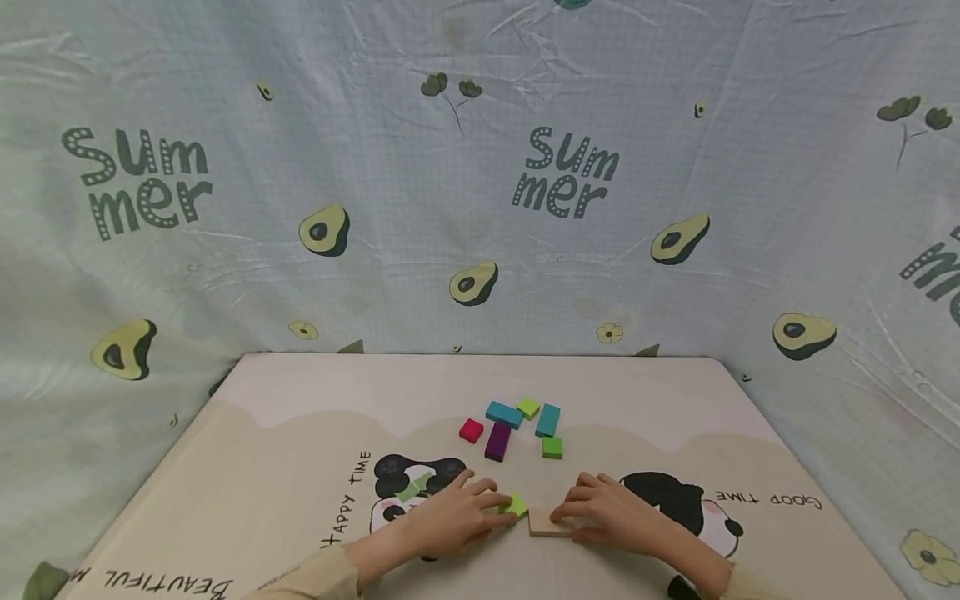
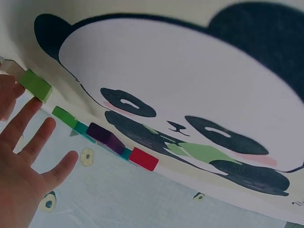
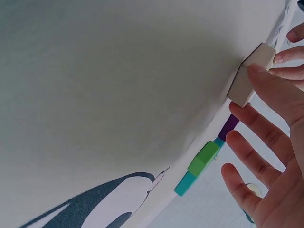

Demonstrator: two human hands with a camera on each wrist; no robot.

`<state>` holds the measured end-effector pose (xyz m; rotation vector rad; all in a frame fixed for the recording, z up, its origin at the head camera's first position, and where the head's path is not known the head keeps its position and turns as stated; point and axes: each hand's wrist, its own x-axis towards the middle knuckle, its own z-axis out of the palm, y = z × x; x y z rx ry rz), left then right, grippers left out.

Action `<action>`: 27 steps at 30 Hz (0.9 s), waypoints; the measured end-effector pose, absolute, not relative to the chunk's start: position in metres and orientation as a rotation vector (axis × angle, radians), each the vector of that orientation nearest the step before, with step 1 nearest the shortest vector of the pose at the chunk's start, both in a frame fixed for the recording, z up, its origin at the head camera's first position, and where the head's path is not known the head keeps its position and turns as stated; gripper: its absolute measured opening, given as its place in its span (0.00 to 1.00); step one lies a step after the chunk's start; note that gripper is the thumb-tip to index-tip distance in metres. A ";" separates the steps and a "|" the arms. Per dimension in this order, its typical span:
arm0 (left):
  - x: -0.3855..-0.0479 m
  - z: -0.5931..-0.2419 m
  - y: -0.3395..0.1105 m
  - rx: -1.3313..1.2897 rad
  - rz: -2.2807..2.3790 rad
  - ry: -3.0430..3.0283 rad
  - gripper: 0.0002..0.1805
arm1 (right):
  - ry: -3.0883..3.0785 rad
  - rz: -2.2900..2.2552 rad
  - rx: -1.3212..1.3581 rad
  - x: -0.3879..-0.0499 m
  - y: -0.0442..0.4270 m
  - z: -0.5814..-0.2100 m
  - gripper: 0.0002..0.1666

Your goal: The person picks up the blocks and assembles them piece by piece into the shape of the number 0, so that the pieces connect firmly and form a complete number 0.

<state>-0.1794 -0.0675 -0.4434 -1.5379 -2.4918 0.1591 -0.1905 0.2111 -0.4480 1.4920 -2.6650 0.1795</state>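
My left hand (image 1: 457, 518) (image 2: 21, 161) pinches a light green block (image 1: 516, 507) (image 2: 37, 86) between thumb and finger, its other fingers spread. Just right of it lies a flat pale wooden block (image 1: 544, 524) (image 3: 241, 87), which my right hand (image 1: 617, 515) (image 3: 280, 156) holds with the thumb on its near side and a fingertip at its far side. The two blocks are close together on the table; whether they touch I cannot tell. In the right wrist view, my thumb covers part of the wooden block.
Beyond my hands on the printed table (image 1: 277, 450) lie a red block (image 1: 471, 431), a purple one (image 1: 497, 442), two blue ones (image 1: 504, 415) (image 1: 548, 420), a yellow-green one (image 1: 528, 407) and a green one (image 1: 552, 447). A patterned curtain (image 1: 405, 183) hangs behind the table.
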 end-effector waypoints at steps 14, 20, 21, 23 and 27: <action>-0.175 -0.453 -0.068 -1.463 0.139 -2.481 0.17 | -2.640 0.190 1.500 -0.192 0.210 -0.450 0.16; -0.175 -0.453 -0.068 -1.471 0.110 -2.494 0.18 | -2.670 0.168 1.490 -0.191 0.211 -0.448 0.15; -0.175 -0.452 -0.068 -1.476 0.109 -2.496 0.18 | -2.674 0.170 1.486 -0.191 0.211 -0.447 0.15; -0.176 -0.451 -0.068 -1.494 0.099 -2.502 0.18 | -2.681 0.170 1.468 -0.192 0.211 -0.445 0.15; -0.178 -0.446 -0.068 -1.544 0.120 -2.496 0.19 | -2.643 0.149 1.438 -0.200 0.213 -0.440 0.14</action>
